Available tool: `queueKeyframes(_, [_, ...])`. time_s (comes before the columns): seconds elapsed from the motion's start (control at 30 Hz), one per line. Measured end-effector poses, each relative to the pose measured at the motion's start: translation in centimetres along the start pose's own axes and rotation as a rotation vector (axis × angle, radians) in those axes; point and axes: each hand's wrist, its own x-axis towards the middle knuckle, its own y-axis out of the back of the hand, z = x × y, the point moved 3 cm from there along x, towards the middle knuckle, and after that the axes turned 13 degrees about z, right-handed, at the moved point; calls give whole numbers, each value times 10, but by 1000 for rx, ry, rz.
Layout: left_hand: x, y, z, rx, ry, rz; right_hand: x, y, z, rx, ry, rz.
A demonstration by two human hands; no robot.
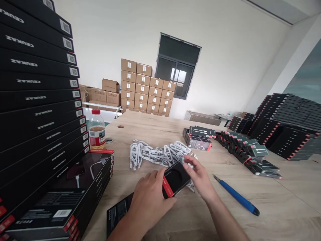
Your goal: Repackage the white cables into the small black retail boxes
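A small black box tray [177,177] with a red strip and a round recess is tilted above the wooden table. My left hand [151,197] grips its near left end, thumb below and fingers over the edge. At its far right corner, my right hand [199,177] has thumb and fingers apart, nearest to the tray's edge and the cables. A pile of coiled white cables [165,154] lies just behind the tray. Under my left forearm, a flat black box [116,212] rests on the table.
Tall stacks of black boxes [40,83] rise on the left beside a bottle [97,130]. A blue pen-shaped tool [237,195] lies right of my right arm. Packed small boxes [200,140] and more black stacks [286,134] stand farther right.
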Motion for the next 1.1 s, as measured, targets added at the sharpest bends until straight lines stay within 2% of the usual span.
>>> queueKeyframes(0.07, [0, -2, 1, -29, -18, 20, -18, -18, -7, 3, -3, -171])
queueKeyframes(0.13, [-1, -3, 1, -67, -46, 53, -33, -30, -14, 34, -9, -273])
queueKeyframes(0.3, [0, -4, -1, -156, -111, 185, -37, -33, -19, 217, -128, -276])
queueKeyframes(0.43, [2, 5, -3, -230, -121, 318, -33, -28, -15, 367, -222, -257])
queueKeyframes(0.5, [3, 12, -7, -327, -59, 400, -36, -26, -19, 383, -147, -241])
queueKeyframes(0.6, [3, 18, -15, -559, 72, 466, -46, -24, -29, 274, 118, -219])
queueKeyframes(0.7, [1, 13, -17, -786, 123, 418, -58, -25, -34, 128, 343, -190])
queueKeyframes(0.77, [-1, 6, -16, -874, 127, 373, -61, -25, -31, 65, 400, -135])
queueKeyframes(0.9, [-2, 0, -11, -834, 76, 360, -59, -23, -24, 39, 402, -34])
queueKeyframes(1.1, [3, 19, -13, -640, -156, 405, -51, -14, -36, -15, 522, -16])
